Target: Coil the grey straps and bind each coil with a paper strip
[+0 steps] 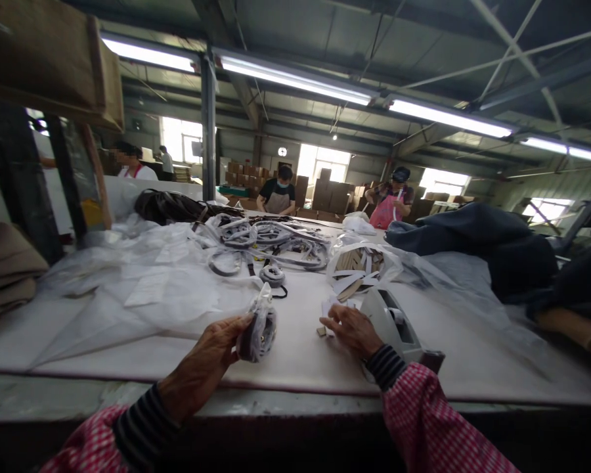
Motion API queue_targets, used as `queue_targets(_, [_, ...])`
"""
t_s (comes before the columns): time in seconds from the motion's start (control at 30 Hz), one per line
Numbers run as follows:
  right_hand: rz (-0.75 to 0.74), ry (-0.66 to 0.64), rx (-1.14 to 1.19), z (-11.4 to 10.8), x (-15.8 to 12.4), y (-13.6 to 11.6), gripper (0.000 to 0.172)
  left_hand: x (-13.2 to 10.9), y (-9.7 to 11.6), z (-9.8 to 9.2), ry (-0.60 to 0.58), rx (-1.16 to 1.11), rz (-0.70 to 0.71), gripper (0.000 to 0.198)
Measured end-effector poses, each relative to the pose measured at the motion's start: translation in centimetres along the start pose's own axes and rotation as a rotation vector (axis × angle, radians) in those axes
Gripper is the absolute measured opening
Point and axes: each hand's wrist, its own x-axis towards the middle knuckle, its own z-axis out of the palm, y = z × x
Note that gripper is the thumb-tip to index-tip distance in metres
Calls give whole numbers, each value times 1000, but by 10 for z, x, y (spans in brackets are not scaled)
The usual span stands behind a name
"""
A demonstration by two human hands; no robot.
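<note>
My left hand [211, 348] grips a clear plastic bag [259, 332] holding a coiled dark strap. My right hand [352, 330] is closed over some white paper slips [331, 317] on the white worktable [295, 358]. Just to its right stands a grey tape dispenser [393, 323]. Ahead of my hands lie a small bagged strap coil [272, 276] and a tangled heap of grey straps [268, 242]. A clear bag of cardboard and paper strips [357, 268] sits beyond my right hand.
Loose plastic sheeting [142, 282] covers the table's left side, and dark fabric [473, 249] is heaped on the right. Folded brown fabric [4, 269] lies at far left. Two aproned co-workers [278, 190] stand beyond the table, before stacked cardboard boxes [329, 197].
</note>
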Motion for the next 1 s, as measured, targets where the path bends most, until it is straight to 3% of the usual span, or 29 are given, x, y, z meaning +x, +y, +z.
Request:
queue_targets(0.13, [98,-2,-62,4,27,-6,29,-1,-1,2,5,-6,3,33])
queue_targets(0.27, [98,-46,-101,15,38,-14,30,-3,-2,-2,-7,-17,-1,35])
queue_targets(0.53, [86,-61,-152,17,40,-1,29,-5,0,-16,6,2,27,29])
queue_targets(0.8, [108,17,-120,19,29,-1,18,-11,7,-8,-50,34,59,36])
queue_targets(1.0, [130,104,56,22,19,1,8,-9,3,-6,-40,140,6,39])
